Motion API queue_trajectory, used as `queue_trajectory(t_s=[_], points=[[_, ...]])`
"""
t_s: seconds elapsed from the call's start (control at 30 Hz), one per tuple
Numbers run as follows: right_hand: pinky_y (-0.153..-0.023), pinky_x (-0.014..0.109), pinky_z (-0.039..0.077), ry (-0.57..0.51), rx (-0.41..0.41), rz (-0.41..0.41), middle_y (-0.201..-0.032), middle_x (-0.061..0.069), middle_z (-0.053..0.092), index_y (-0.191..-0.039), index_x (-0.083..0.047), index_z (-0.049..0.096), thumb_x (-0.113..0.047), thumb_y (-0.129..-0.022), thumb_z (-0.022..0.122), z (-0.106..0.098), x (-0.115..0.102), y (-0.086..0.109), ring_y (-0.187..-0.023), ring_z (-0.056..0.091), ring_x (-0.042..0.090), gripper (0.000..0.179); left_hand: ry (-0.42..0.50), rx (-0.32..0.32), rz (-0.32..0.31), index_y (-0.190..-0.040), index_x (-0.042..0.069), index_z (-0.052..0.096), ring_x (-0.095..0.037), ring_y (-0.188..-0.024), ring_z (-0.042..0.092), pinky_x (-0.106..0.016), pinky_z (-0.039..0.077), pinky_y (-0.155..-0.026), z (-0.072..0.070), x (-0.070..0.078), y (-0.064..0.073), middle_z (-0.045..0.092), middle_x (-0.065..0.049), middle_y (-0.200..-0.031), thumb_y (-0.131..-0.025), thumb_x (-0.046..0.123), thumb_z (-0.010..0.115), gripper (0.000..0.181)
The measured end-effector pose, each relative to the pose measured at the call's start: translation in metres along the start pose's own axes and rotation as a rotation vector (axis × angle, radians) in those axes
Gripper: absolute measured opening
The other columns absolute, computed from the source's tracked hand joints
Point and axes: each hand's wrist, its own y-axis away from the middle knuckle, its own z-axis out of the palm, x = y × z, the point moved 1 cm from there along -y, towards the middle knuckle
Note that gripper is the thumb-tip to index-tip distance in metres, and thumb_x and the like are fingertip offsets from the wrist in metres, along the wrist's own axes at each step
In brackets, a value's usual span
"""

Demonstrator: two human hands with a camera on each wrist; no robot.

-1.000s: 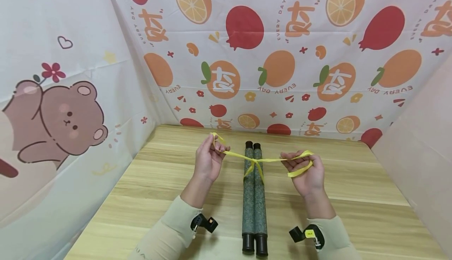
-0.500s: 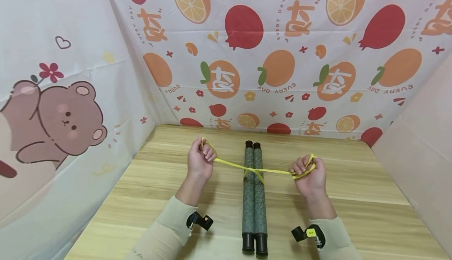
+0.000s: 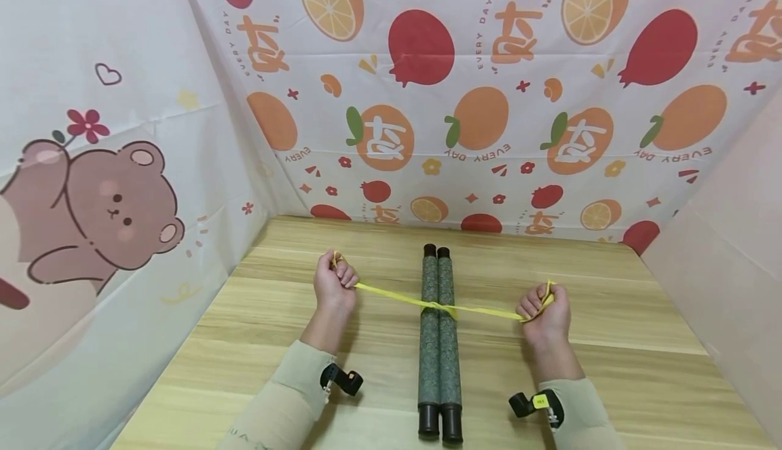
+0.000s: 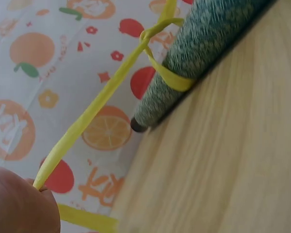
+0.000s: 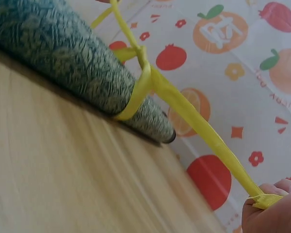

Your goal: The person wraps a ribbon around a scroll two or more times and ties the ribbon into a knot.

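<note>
Two green patterned scrolls (image 3: 430, 362) with dark end knobs lie side by side, lengthwise on the table. A yellow ribbon (image 3: 391, 294) loops round both of them, its two ends crossed on top; the wrist views show the twist standing just above the scrolls. My left hand (image 3: 334, 286) grips one end, fingers curled, to the left of the scrolls. On the other side my right hand (image 3: 546, 314) holds the opposite end in a curled fist. Between the hands the ribbon runs nearly straight. In the left wrist view a loose tail (image 4: 87, 218) hangs below the hand.
The wood-grain table (image 3: 611, 368) reaches back to a fruit-printed cloth (image 3: 476, 49). A white cloth with a printed bear (image 3: 122, 212) hangs at the left, and a plain pale cloth (image 3: 727, 233) at the right. Each sleeve cuff carries a small black camera.
Both hands have moved apart and a little nearer the person, their fingers curling tighter. The loose crossing has drawn down onto the scrolls and the loop below it has shrunk.
</note>
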Motion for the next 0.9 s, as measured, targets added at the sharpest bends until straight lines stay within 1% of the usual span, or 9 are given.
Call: queue_trajectory(t_s=[0.17, 0.37, 0.47, 0.63, 0.77, 0.9], points=[[-0.056, 0.026, 0.012, 0.012, 0.046, 0.018, -0.051, -0.004, 0.033, -0.061, -0.016, 0.041, -0.020, -0.102, 0.026, -0.008, -0.002, -0.001, -0.052, 0.017, 0.013, 0.044, -0.003, 0.033, 0.011, -0.075, 0.016, 0.043, -0.007, -0.039, 0.023, -0.019, 0.014, -0.045, -0.011, 0.004, -0.007, 0.029, 0.007, -0.044, -0.105, 0.024, 0.035, 0.032], [-0.056, 0.026, 0.011, 0.044, 0.079, 0.024, -0.050, -0.005, 0.034, -0.061, -0.017, 0.041, -0.021, -0.102, 0.027, -0.016, -0.003, -0.002, -0.052, 0.017, 0.012, 0.043, 0.002, 0.057, 0.010, -0.077, 0.015, 0.044, -0.007, -0.040, 0.023, -0.020, 0.014, -0.046, -0.017, 0.008, -0.008, 0.029, 0.006, -0.045, -0.105, 0.024, 0.037, 0.030], [-0.054, 0.025, 0.013, 0.056, 0.131, 0.028, -0.049, -0.005, 0.034, -0.061, -0.017, 0.040, -0.022, -0.101, 0.030, -0.020, -0.005, -0.001, -0.050, 0.018, 0.012, 0.042, 0.017, 0.057, 0.006, -0.079, 0.014, 0.043, -0.008, -0.041, 0.021, -0.020, 0.014, -0.046, -0.020, 0.010, -0.008, 0.028, 0.006, -0.045, -0.105, 0.024, 0.038, 0.029], [-0.054, 0.025, 0.014, 0.065, 0.218, 0.040, -0.048, -0.005, 0.033, -0.061, -0.017, 0.039, -0.020, -0.099, 0.034, -0.025, -0.010, 0.002, -0.053, 0.015, 0.012, 0.039, 0.039, 0.062, -0.007, -0.080, 0.013, 0.043, -0.009, -0.041, 0.018, -0.021, 0.012, -0.048, -0.022, 0.012, -0.006, 0.028, 0.005, -0.044, -0.106, 0.023, 0.038, 0.028], [-0.053, 0.026, 0.016, 0.121, 0.249, 0.027, -0.048, -0.006, 0.032, -0.061, -0.017, 0.035, -0.018, -0.098, 0.033, -0.026, -0.013, 0.002, -0.053, 0.015, 0.013, 0.037, 0.026, 0.074, -0.005, -0.082, 0.012, 0.042, -0.008, -0.040, 0.020, -0.022, 0.012, -0.050, -0.022, 0.015, -0.005, 0.028, 0.006, -0.044, -0.106, 0.022, 0.039, 0.026], [-0.049, 0.025, 0.023, 0.237, 0.280, -0.004, -0.048, -0.006, 0.031, -0.059, -0.017, 0.032, -0.018, -0.100, 0.032, -0.028, -0.015, 0.001, -0.048, 0.020, 0.012, 0.041, 0.019, 0.079, -0.019, -0.089, 0.013, 0.039, -0.008, -0.041, 0.022, -0.021, 0.015, -0.048, -0.023, 0.017, -0.005, 0.027, 0.006, -0.049, -0.107, 0.023, 0.038, 0.021]])
